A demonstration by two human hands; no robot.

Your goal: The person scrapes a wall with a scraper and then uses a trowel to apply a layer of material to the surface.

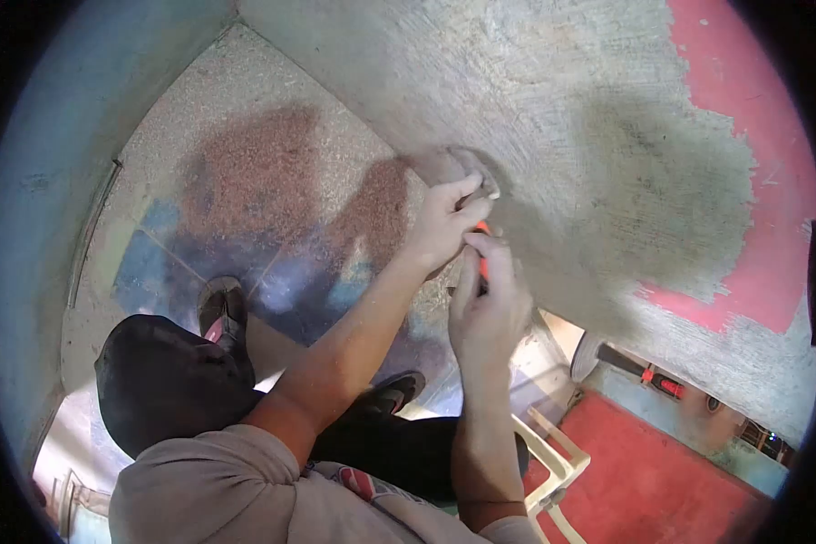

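My left hand (444, 222) and my right hand (488, 313) are held close together against a wall coated in rough grey plaster (562, 136). Both are closed on a small tool with an orange handle (483, 263). Only a strip of that handle shows between my fingers. The tool's flat blade end (467, 168) lies pressed on the plaster just above my left fingers, most of it hidden by them. My left fingers rest on top near the blade, and my right hand grips lower down the handle.
Unplastered red wall (752, 136) shows at the right. Below are a speckled floor (245, 181), my dark shoes (222, 313), a white plastic frame (553, 462), and a black and red-handled tool (653, 376) lying along the wall's base.
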